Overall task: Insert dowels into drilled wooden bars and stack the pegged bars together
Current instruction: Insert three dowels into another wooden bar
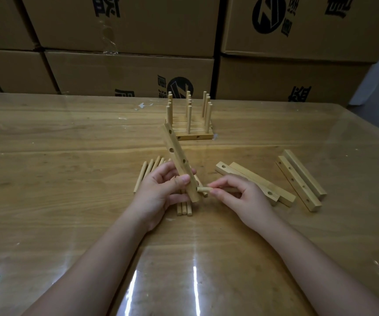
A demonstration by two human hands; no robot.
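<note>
The left hand grips the drilled bar near its lower end, tilted above the loose dowels. The right hand pinches a dowel at the lowest hole. Both pieces look light, stiff and smooth, so a hold close to the joint suits.

One head-worn wide-angle view looks forward and down, close over the table.

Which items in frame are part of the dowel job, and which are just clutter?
Job:
drilled bar in left hand
dowel pinched in right hand
loose dowels
spare drilled bars
pegged stack

Lying about:
cardboard boxes behind the table
white scraps on it
</note>
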